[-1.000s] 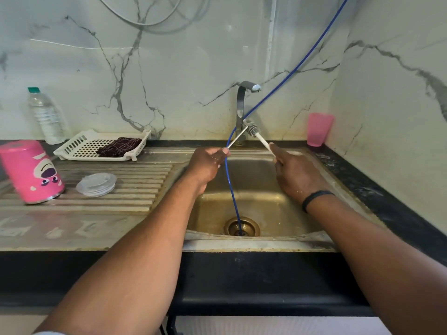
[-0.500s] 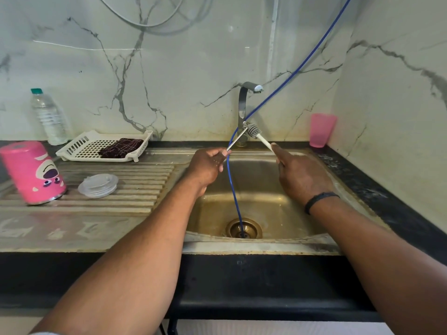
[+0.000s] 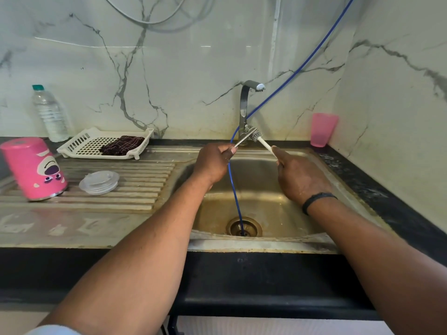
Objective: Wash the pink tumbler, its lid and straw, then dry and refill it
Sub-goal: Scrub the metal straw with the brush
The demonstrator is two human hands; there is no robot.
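The pink tumbler (image 3: 33, 169) with a cartoon face stands upside down on the left of the draining board. Its clear lid (image 3: 99, 182) lies beside it on the ridges. Over the sink, my left hand (image 3: 214, 163) grips a thin metal straw (image 3: 243, 139) that points up and right. My right hand (image 3: 298, 176) holds the white handle of a small bristle brush (image 3: 256, 135), whose head meets the straw's tip just below the tap (image 3: 244, 110).
A steel sink (image 3: 263, 189) holds a blue hose (image 3: 234, 187) running into its drain. A white basket (image 3: 84, 143) with a dark cloth, a water bottle (image 3: 50, 114) and a pink cup (image 3: 323, 129) stand along the marble wall. Black counter edges the front and right.
The brush head and straw tip stay together below the tap, with only a slight shift of both hands. The view has moved a little.
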